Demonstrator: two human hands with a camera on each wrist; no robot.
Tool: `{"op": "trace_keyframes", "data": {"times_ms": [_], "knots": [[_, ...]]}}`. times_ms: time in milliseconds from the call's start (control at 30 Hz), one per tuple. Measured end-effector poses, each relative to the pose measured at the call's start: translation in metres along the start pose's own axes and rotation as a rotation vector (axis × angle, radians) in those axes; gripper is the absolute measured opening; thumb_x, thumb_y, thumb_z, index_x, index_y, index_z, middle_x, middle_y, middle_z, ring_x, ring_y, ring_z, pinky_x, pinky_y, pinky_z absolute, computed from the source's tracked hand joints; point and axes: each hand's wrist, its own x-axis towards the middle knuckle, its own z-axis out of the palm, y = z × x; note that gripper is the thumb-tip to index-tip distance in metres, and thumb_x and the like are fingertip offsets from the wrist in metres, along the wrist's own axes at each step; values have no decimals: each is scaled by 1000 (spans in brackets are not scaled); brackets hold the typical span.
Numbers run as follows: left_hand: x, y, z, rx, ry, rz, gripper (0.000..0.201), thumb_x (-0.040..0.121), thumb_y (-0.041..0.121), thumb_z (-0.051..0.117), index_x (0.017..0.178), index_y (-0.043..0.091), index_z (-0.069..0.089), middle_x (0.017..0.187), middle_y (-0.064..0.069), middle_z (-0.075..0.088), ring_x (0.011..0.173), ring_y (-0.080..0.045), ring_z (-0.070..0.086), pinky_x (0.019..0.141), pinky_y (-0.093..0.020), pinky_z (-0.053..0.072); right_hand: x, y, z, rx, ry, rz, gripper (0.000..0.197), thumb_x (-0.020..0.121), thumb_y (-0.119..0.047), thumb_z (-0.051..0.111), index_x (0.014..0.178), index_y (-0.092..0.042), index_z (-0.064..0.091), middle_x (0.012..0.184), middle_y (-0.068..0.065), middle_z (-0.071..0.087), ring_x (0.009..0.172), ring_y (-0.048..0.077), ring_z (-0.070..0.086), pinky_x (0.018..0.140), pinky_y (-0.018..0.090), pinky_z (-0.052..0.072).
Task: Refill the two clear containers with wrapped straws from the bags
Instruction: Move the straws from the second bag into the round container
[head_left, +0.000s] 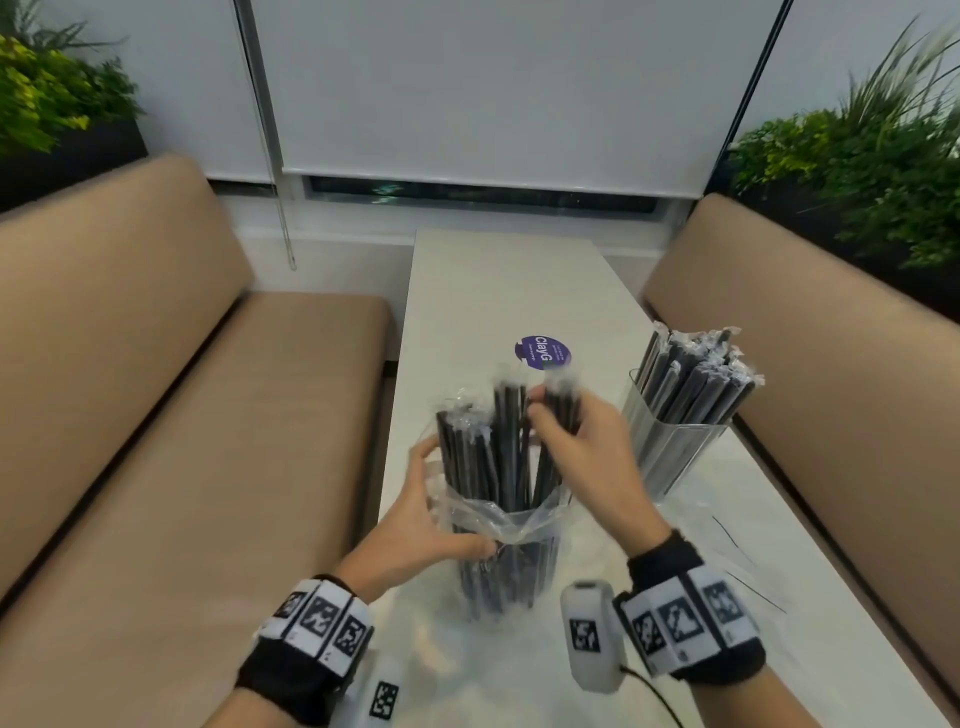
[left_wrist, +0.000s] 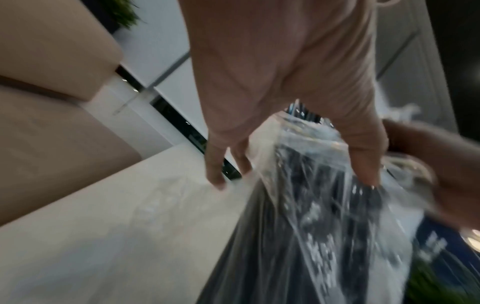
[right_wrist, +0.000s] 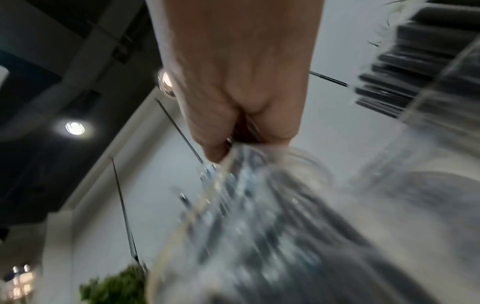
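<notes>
A clear plastic bag of black wrapped straws stands upright on the white table, in the middle. My left hand grips the bag's crumpled rim on its left side, thumb pressed on the plastic. My right hand grips a bunch of straws near their tops, above the bag's mouth; in the right wrist view the fingers curl round the blurred wrappers. At the right stands a clear container packed with wrapped straws. No second container shows.
A round purple sticker lies on the table behind the bag. Thin loose straws lie on clear plastic at the right front. Tan benches flank the table on both sides, with plants behind them.
</notes>
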Motion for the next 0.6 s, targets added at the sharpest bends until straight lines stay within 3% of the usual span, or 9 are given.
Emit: {"op": "trace_keyframes", "data": {"times_ms": [67, 133, 200, 233, 300, 367, 433, 500, 600], "knots": [[-3, -5, -15, -99, 56, 10, 116, 43, 26, 99, 122, 63, 22, 147, 1, 37, 116, -17, 63, 92, -35, 56, -18, 17, 8, 25, -60, 45, 10, 92, -13, 64, 93, -23, 66, 87, -1, 70, 85, 21, 69, 82, 50, 57], [-7, -11, -28, -163, 67, -50, 128, 35, 31, 100, 122, 70, 14, 151, 4, 29, 117, -17, 62, 93, -38, 55, -33, 30, 11, 67, -86, 68, 14, 91, -11, 65, 95, -24, 65, 91, -7, 70, 89, 12, 67, 84, 38, 58], [-12, -19, -33, -154, -43, -135, 146, 37, 29, 99, 138, 61, -1, 150, 9, 29, 119, -8, 59, 91, -30, 55, -42, 33, 12, 136, -109, 90, 20, 91, -8, 65, 102, -25, 65, 94, -14, 71, 95, -1, 66, 83, 16, 51], [-14, -21, -31, -128, -130, -163, 146, 40, 28, 98, 144, 53, -2, 150, 10, 33, 121, -5, 57, 92, -27, 53, -44, 33, 13, 166, -119, 104, 23, 91, -6, 65, 104, -25, 65, 96, -16, 72, 97, -4, 65, 82, 10, 48], [-16, -26, -18, -120, -282, -171, 130, 51, 21, 96, 150, 35, 12, 146, 1, 48, 124, -8, 57, 103, -32, 48, -47, 33, 18, 211, -129, 131, 24, 91, -3, 65, 104, -23, 67, 97, -13, 75, 98, -2, 68, 80, 10, 49], [-15, -26, -1, -177, -331, -163, 106, 62, 2, 89, 145, 28, 29, 126, -4, 66, 108, -11, 66, 99, -34, 51, -49, 31, 23, 235, -134, 146, 22, 91, 0, 63, 102, -18, 68, 95, -7, 76, 95, 4, 70, 79, 15, 53], [-11, -25, 12, -195, -265, -150, 88, 64, -10, 83, 137, 23, 46, 108, -1, 74, 99, -10, 70, 87, -27, 54, -48, 30, 23, 255, -135, 163, 19, 91, 1, 62, 100, -13, 70, 93, -2, 77, 92, 9, 72, 78, 20, 56], [-8, -21, 19, -173, -181, -126, 67, 60, -6, 86, 120, 12, 63, 104, -5, 77, 104, -18, 70, 86, -24, 55, -41, 27, 17, 269, -118, 174, 15, 92, 0, 61, 93, -12, 70, 84, -2, 76, 82, 9, 72, 74, 21, 56], [-3, -9, 17, -165, -41, -97, 49, 64, -9, 83, 107, 8, 66, 92, -6, 79, 94, -19, 73, 79, -20, 56, -20, 17, 3, 280, -76, 191, 10, 95, -7, 57, 99, 0, 63, 85, 1, 69, 69, 4, 67, 66, 21, 54]]}}
